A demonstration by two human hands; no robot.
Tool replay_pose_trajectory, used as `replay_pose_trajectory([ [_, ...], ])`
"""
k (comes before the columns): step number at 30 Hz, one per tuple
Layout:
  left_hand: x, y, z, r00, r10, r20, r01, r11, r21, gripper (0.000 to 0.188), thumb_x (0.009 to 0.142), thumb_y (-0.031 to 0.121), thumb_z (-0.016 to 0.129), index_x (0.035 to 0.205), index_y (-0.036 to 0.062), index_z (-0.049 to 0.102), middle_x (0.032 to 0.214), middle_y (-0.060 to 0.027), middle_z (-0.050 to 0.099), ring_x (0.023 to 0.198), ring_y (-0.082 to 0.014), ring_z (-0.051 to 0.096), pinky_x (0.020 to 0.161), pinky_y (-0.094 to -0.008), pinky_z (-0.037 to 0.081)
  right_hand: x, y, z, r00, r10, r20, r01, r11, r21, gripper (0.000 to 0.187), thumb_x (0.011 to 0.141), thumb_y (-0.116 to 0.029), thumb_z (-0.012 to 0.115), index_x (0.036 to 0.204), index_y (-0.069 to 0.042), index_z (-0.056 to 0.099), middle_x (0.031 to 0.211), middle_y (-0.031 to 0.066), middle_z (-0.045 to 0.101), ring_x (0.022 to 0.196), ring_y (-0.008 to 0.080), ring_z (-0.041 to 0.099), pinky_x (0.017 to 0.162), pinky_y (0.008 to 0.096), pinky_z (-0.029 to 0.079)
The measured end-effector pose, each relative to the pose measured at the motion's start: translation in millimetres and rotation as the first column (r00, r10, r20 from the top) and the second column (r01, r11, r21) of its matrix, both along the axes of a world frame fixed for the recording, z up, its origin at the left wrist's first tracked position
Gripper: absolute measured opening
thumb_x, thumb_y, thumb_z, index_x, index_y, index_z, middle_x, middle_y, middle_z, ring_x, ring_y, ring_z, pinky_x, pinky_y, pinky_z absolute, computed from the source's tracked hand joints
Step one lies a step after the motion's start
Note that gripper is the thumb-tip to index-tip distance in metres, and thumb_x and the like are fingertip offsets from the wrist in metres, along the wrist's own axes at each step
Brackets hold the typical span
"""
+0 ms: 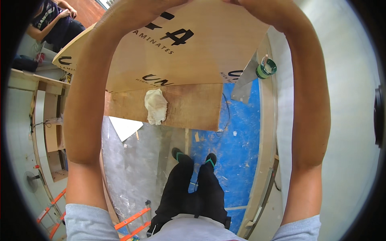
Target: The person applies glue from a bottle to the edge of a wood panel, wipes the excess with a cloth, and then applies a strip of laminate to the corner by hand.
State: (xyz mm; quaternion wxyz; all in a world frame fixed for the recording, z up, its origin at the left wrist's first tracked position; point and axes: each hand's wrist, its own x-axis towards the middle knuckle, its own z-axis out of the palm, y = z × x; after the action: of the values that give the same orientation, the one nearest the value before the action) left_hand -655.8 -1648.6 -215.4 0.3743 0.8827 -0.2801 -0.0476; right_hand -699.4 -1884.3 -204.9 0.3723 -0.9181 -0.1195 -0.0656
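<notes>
Both my arms stretch forward over a large tan laminate sheet [201, 52] with black printing, which bows upward above a wooden board [193, 106]. My left hand [155, 7] is at the top edge of the picture, over the far part of the sheet. Across from it, my right hand [265, 11] also meets that edge, by the sheet's right side. The fingers of both hands are cut off by the frame, so their grip is hidden. A crumpled white cloth [156, 106] lies on the board, just below the sheet's near edge.
Blue sheeting [241, 132] covers the floor at right. A green tub [266, 68] stands beside the right wall. Orange ladder parts [132, 219] are at lower left, near shelving [52, 140] and a fan [31, 180]. Another person [56, 24] is at upper left. A white triangular offcut [125, 126] lies near the board.
</notes>
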Motion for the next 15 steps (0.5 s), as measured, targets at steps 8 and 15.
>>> replay_pose_trajectory([
  [8,-3,5,-21,0.769,-0.230,0.596,0.239,0.969,0.066,0.022,0.093,0.005,0.069,0.115,0.0047,0.074,0.108,-0.0136,0.067,0.099,-0.0311,0.069,0.083,-0.0398,0.056,4,-11,-38,0.943,0.291,0.164,-0.326,0.909,0.260,0.012,0.094,0.002,0.060,0.101,-0.002,0.069,0.091,0.0167,0.074,0.082,0.0269,0.069,0.077,0.0373,0.055],
  [15,-34,-22,-4,0.813,-0.220,0.539,0.186,0.975,0.118,0.023,0.088,-0.004,0.064,0.109,0.0026,0.070,0.100,-0.0150,0.060,0.092,-0.0339,0.064,0.081,-0.0403,0.052,8,-22,-48,0.697,0.359,0.621,-0.220,0.931,-0.291,0.020,0.091,0.005,0.057,0.106,-0.005,0.065,0.092,0.0195,0.070,0.088,0.0413,0.068,0.076,0.0475,0.055],
])
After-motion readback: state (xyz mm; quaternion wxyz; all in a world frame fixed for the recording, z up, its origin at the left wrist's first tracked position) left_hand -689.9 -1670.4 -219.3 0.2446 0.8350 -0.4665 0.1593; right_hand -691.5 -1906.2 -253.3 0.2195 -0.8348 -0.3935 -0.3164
